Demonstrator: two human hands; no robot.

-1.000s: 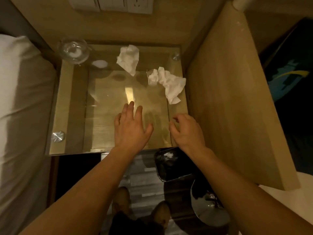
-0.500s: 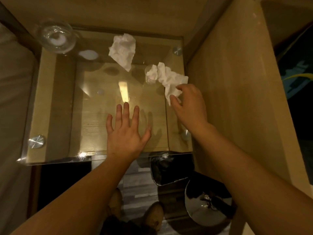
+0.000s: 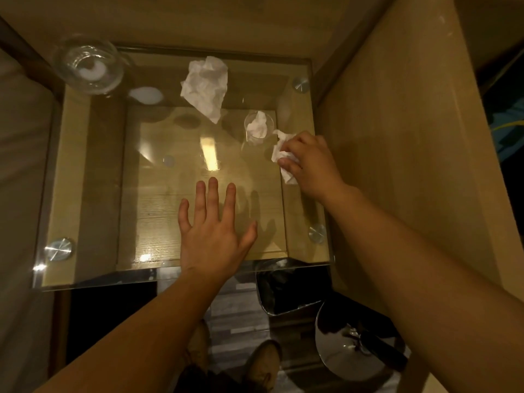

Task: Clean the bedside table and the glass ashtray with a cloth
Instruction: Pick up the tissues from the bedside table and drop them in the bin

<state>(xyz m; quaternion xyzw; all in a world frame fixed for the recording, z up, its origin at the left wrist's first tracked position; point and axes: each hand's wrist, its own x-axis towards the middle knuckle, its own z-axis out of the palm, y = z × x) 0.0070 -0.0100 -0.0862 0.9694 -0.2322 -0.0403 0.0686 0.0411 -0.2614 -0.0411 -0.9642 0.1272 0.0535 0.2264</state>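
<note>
The bedside table [image 3: 93,177] has a clear glass top over a wooden frame. A round glass ashtray [image 3: 88,65] sits at its far left corner with something white inside. My right hand [image 3: 309,163] is closed on a crumpled white tissue [image 3: 279,154] near the table's right edge. Just beyond it stands a small clear glass [image 3: 258,129] with a white wad in it. A second crumpled tissue [image 3: 205,86] lies at the back middle. My left hand [image 3: 211,231] rests flat on the glass near the front edge, fingers spread, holding nothing.
A tall wooden panel [image 3: 397,154] walls the table's right side. Bedding [image 3: 19,194] borders the left. Below the front edge stand a black-lined bin [image 3: 289,290] and a round chrome lid or stool base [image 3: 354,341]; my shoes [image 3: 255,361] are on the floor.
My right hand reached forward from the front edge and closed on the tissue at the right, bunching it up. My left hand stayed flat on the glass. The camera moved closer.
</note>
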